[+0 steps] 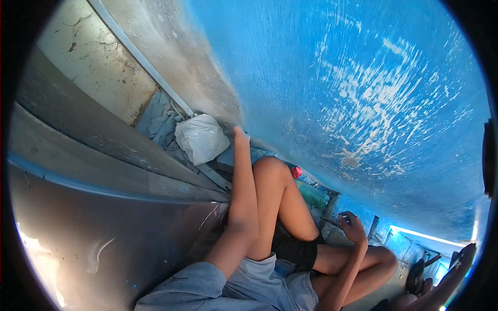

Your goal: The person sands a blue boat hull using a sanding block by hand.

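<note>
My left arm stretches toward the foot of a blue wall [290,83] with scraped white patches. At its end, my left hand [240,133] looks small and blurred, close to the wall's lower edge; its fingers cannot be made out. Beside it lies a crumpled white plastic bag [201,139], and I cannot tell whether they touch. Above my bent knees hovers my right hand [353,228], fingers loosely curled and apart, with nothing visible in them. Nearest to that hand is a green plastic bottle [312,196] with a red cap [296,172], lying along the wall.
A large brown metal panel [119,233] with a curved edge stands close on my left. Behind the bag are a metal bar [140,57] and grey rubble [162,119]. Dark, unclear objects [415,277] lie at the lower right.
</note>
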Tool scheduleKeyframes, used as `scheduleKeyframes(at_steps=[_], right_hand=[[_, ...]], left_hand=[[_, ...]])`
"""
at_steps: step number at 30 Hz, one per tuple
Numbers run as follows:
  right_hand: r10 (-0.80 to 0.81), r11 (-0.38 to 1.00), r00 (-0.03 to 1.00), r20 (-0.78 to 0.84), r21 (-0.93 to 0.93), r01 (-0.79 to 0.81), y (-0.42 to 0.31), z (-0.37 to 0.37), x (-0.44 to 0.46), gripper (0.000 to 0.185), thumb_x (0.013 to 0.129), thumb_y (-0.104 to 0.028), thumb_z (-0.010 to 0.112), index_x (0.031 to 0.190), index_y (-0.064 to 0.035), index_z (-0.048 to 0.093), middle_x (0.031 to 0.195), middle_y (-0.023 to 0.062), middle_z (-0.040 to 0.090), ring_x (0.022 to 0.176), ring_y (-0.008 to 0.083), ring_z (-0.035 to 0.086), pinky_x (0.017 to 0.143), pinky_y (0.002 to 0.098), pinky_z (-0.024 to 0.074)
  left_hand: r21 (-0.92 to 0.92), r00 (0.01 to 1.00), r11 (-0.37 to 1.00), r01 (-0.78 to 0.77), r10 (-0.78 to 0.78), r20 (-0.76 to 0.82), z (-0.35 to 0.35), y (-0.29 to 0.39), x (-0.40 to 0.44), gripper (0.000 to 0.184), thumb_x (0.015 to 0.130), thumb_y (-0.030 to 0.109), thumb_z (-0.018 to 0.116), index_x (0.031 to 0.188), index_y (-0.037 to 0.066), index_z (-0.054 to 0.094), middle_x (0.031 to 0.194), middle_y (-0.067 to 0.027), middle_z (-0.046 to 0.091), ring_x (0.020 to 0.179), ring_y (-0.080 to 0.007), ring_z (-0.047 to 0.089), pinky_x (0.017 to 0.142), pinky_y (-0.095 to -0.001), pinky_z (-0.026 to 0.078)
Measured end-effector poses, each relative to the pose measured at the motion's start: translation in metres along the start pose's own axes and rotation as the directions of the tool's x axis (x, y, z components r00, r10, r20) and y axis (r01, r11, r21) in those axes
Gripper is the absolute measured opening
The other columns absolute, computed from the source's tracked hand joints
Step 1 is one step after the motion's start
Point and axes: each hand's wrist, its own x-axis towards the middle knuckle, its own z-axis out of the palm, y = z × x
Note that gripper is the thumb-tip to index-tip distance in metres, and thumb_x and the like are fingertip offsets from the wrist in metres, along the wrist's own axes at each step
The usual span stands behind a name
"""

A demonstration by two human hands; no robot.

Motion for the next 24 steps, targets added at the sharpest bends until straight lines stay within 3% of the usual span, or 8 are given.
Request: scheduleKeyframes(at_steps=[2, 6, 9, 14, 15, 19, 22, 24], right_hand=[[0.001, 1.000, 1.000, 0.012, -0.010, -0.001, -0.005, -0.001, 0.002, 0.031, 0.094, -0.028, 0.059, 0.111, -0.0019, 0.063, 0.084, 0.0159, 0.070, 0.074, 0.0237, 0.068, 0.066, 0.0359, 0.0517], [-0.024, 0.999, 0.999, 0.027, -0.037, 0.025, 0.005, -0.001, 0.003, 0.031, 0.094, -0.028, 0.059, 0.111, -0.0021, 0.063, 0.085, 0.0154, 0.070, 0.074, 0.0236, 0.068, 0.067, 0.0360, 0.0516], [-0.058, 0.998, 0.998, 0.026, -0.019, 0.059, -0.001, 0.000, -0.001, 0.031, 0.096, -0.024, 0.058, 0.111, 0.0021, 0.062, 0.078, 0.0128, 0.068, 0.068, 0.0172, 0.065, 0.060, 0.0320, 0.0500], [0.035, 0.999, 0.999, 0.035, -0.034, -0.033, -0.009, -0.003, 0.001, 0.031, 0.095, -0.024, 0.059, 0.112, 0.0023, 0.061, 0.083, 0.0140, 0.068, 0.070, 0.0180, 0.066, 0.063, 0.0327, 0.0513], [0.030, 0.999, 0.999, 0.031, -0.036, -0.029, -0.009, -0.003, 0.001, 0.031, 0.095, -0.024, 0.059, 0.112, 0.0023, 0.061, 0.083, 0.0140, 0.068, 0.070, 0.0180, 0.066, 0.063, 0.0327, 0.0513], [-0.029, 0.999, 0.999, 0.027, -0.031, 0.030, 0.000, -0.002, 0.003, 0.031, 0.096, -0.025, 0.058, 0.112, 0.0020, 0.061, 0.082, 0.0136, 0.068, 0.071, 0.0175, 0.066, 0.062, 0.0320, 0.0510], [-0.031, 0.999, 0.999, 0.027, -0.039, 0.032, 0.013, 0.002, 0.002, 0.032, 0.096, -0.025, 0.058, 0.112, 0.0022, 0.061, 0.082, 0.0136, 0.068, 0.071, 0.0169, 0.066, 0.062, 0.0313, 0.0510], [-0.059, 0.997, 0.998, 0.014, -0.054, 0.060, 0.012, 0.001, 0.006, 0.032, 0.096, -0.025, 0.058, 0.112, 0.0024, 0.061, 0.082, 0.0137, 0.068, 0.071, 0.0166, 0.065, 0.062, 0.0310, 0.0510]], left_hand=[[0.004, 0.999, 0.999, -0.035, 0.035, -0.017, 0.014, 0.029, -0.042, 0.049, 0.100, 0.024, 0.038, 0.139, -0.007, 0.042, 0.142, -0.0159, 0.046, 0.129, -0.0297, 0.044, 0.112, -0.0384, 0.029], [0.036, 0.904, 0.907, -0.420, 0.414, 0.110, 0.067, 0.118, -0.154, 0.051, 0.103, 0.027, 0.034, 0.140, -0.007, 0.040, 0.147, -0.0146, 0.042, 0.132, -0.0288, 0.042, 0.113, -0.0384, 0.027], [-0.072, 0.851, 0.859, -0.506, 0.511, 0.120, 0.070, 0.112, -0.147, 0.051, 0.102, 0.028, 0.038, 0.141, -0.004, 0.040, 0.146, -0.0157, 0.042, 0.131, -0.0288, 0.042, 0.113, -0.0395, 0.028], [0.164, 0.999, 0.986, -0.008, 0.000, 0.054, 0.014, 0.042, -0.061, 0.049, 0.099, 0.025, 0.042, 0.141, -0.003, 0.042, 0.146, -0.0163, 0.043, 0.130, -0.0280, 0.044, 0.111, -0.0399, 0.032], [0.073, 0.996, 0.994, 0.086, -0.086, -0.005, 0.020, 0.063, -0.089, 0.049, 0.099, 0.023, 0.043, 0.140, -0.003, 0.042, 0.145, -0.0165, 0.043, 0.129, -0.0279, 0.044, 0.110, -0.0397, 0.032], [0.019, 0.859, 0.860, -0.509, 0.507, 0.074, 0.068, 0.116, -0.154, 0.049, 0.098, 0.022, 0.041, 0.139, -0.006, 0.043, 0.144, -0.0189, 0.044, 0.128, -0.0279, 0.044, 0.110, -0.0384, 0.031], [0.042, 0.884, 0.883, -0.468, 0.467, 0.038, 0.063, 0.106, -0.145, 0.049, 0.100, 0.023, 0.039, 0.138, -0.007, 0.042, 0.146, -0.0184, 0.042, 0.129, -0.0272, 0.043, 0.111, -0.0371, 0.029], [-0.026, 0.979, 0.978, -0.206, 0.206, 0.008, 0.039, 0.058, -0.073, 0.055, 0.099, 0.029, 0.039, 0.141, -0.006, 0.038, 0.146, -0.0171, 0.040, 0.130, -0.0279, 0.041, 0.112, -0.0374, 0.028]])
